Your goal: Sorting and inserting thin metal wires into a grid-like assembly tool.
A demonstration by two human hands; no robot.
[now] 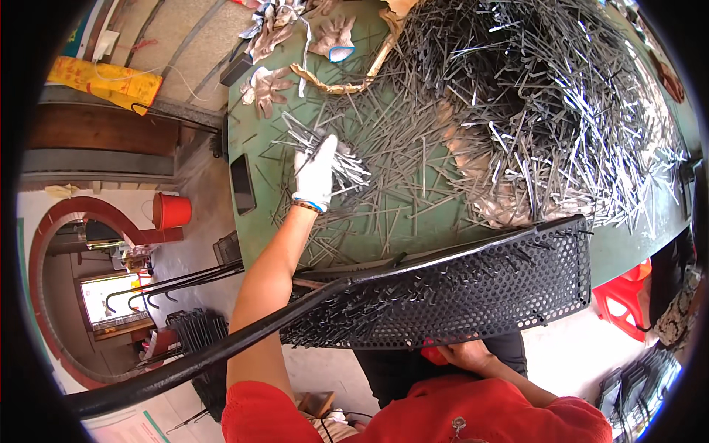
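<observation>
The left hand (316,173), in a white work glove, is reaching out over the green tabletop (628,251) and closing around a bundle of thin metal rods (336,159), the fingers wrapped about its middle. The bundle is lying on the tabletop's left part, near a dark flat slab (242,184) at the edge. Its long axis is running from upper left to lower right, with the ends fanning out unevenly on both sides of the glove. The rods are looking stiff, thin and smooth, light one by one but probably weighty as a bunch, and likely to slide past each other; a grip round the middle, as here, seems the steadiest hold, and the cut ends may be sharp.

Further right, a big loose heap of rods (532,96) is covering most of the tabletop, pointing every way. A black perforated metal panel (473,284), bristling with inserted rods, is leaning across the near edge, its long side running left to right and rising rightward. The right hand (464,356), bare, is gripping the panel's lower edge, fingers curled under it, beside something red.
</observation>
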